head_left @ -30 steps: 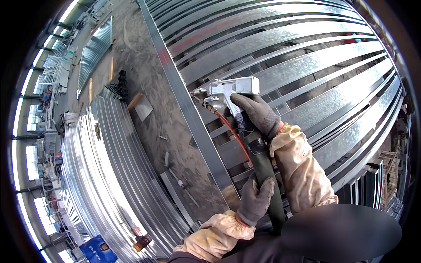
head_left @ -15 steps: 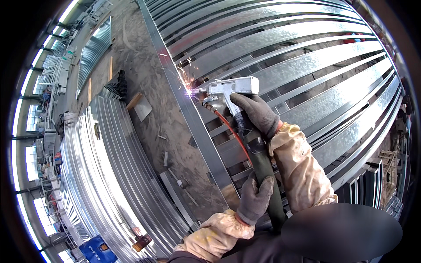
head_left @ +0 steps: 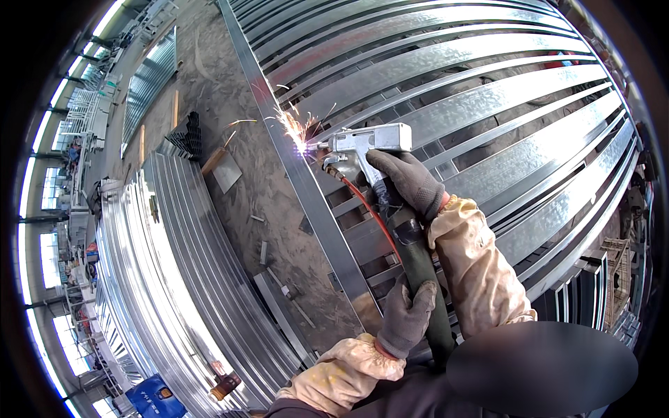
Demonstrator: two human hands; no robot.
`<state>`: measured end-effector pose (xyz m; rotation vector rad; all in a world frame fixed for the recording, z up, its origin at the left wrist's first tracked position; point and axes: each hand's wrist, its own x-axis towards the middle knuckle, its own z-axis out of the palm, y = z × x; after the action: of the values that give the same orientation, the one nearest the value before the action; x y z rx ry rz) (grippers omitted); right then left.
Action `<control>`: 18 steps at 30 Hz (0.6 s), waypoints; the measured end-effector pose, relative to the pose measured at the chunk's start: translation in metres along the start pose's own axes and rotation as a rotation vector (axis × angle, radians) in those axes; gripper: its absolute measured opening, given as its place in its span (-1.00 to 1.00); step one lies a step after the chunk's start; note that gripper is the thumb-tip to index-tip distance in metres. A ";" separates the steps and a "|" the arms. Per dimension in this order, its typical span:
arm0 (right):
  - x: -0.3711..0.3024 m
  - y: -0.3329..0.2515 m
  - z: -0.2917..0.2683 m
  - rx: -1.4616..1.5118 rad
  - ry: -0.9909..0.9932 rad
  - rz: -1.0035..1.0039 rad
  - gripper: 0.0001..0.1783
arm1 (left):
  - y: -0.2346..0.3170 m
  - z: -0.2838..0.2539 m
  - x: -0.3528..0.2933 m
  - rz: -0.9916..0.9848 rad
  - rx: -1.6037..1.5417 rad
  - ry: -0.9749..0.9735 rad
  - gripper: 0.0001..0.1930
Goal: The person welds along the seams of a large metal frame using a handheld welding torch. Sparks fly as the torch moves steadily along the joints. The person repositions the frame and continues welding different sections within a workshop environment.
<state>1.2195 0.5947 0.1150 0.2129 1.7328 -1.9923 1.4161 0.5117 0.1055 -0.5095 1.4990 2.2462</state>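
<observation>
As sparks [head_left: 298,131] fly, right-hand fingers [head_left: 391,164] clamp the welding gun [head_left: 373,138] and left-hand fingers [head_left: 423,298] its green hose [head_left: 436,331].

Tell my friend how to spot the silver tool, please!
Find the big metal frame with long slats, filling the upper right. Near its left edge, around the middle of the picture, a gloved right hand grips the silver tool. Unlike the flat slats around it, it's shaped like a gun, and bright sparks fly at its tip.
</observation>
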 end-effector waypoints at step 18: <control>0.001 0.013 -0.003 0.203 -0.041 -0.044 -0.50 | -0.005 0.003 -0.008 -0.049 -0.043 -0.031 -0.83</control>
<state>1.2241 0.5963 0.1030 0.2019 1.5219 -2.1900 1.4254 0.5153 0.1072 -0.5159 1.4108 2.2419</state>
